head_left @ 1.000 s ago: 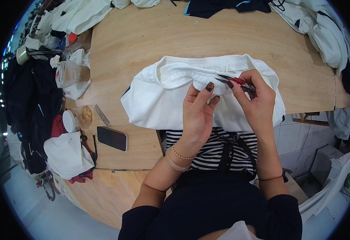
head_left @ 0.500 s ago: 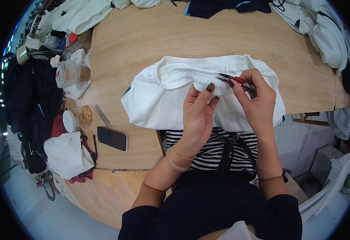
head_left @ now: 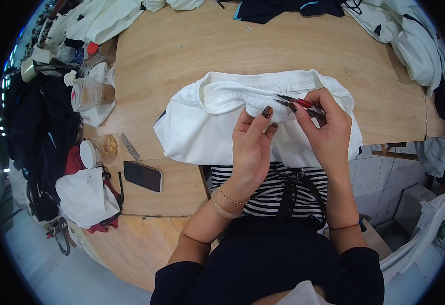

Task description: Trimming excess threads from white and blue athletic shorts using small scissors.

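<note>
A white garment with a gathered elastic waistband lies across the near edge of the wooden table, partly over my lap. My left hand pinches a fold of the waistband between thumb and fingers. In my right hand is a pair of small thread snips with a red part near the grip. Their dark pointed blades are a little apart and aim left, close over the waistband just right of my left thumb. Whether the blades touch the cloth or a thread I cannot tell.
On the left of the wooden table lie a phone, a narrow blade-like tool, a lidded jar and a plastic cup. White clothes and a dark garment are piled along the far side.
Almost nothing differs. The snips and my right fingers have shifted very slightly; my left hand keeps its hold on the waistband.
</note>
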A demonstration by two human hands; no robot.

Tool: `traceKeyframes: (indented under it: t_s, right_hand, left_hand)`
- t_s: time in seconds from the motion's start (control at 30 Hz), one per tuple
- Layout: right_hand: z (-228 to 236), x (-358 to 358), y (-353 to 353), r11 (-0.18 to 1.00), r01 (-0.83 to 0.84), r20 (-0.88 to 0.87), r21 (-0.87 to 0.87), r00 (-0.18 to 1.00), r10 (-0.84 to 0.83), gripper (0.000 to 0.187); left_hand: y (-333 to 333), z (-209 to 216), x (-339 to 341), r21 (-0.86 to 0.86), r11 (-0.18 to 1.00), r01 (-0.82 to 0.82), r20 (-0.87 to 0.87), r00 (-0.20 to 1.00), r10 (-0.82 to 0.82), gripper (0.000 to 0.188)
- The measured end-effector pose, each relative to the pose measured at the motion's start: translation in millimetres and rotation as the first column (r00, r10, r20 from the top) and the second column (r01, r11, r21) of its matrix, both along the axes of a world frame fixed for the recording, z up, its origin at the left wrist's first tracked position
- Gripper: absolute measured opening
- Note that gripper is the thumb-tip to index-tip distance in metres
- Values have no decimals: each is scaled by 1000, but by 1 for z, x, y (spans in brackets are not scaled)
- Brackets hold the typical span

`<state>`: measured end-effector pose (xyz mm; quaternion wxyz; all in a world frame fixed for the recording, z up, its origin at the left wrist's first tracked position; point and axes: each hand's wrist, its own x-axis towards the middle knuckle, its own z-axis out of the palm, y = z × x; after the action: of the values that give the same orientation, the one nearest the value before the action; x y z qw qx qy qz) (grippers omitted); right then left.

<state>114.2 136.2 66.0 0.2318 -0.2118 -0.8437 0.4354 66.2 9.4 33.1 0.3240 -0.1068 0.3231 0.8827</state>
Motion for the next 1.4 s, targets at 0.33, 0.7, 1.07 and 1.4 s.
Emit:
traceKeyframes:
  t_s: [0.33, 0.7, 1.07, 1.4]
  right_hand:
    - [11, 2, -2, 1000, 10, 58, 19, 998, -11, 18]
    - [3, -1, 0, 986, -12, 8, -167, 1000, 14, 18]
    - [1, -4, 5, 991, -69, -24, -113, 997, 67, 18]
    - [3, -4, 5, 997, -66, -12, 31, 998, 66, 19]
  left_hand:
    - [0, 3, 0, -4, 1000, 1, -17, 1000, -2, 18]
    - [-3, 2, 0, 9, 1000, 18, -3, 1000, -18, 18]
    - [-5, 1, -1, -29, 997, 72, -29, 997, -73, 25]
    - [-2, 5, -2, -7, 999, 52, 7, 999, -52, 20]
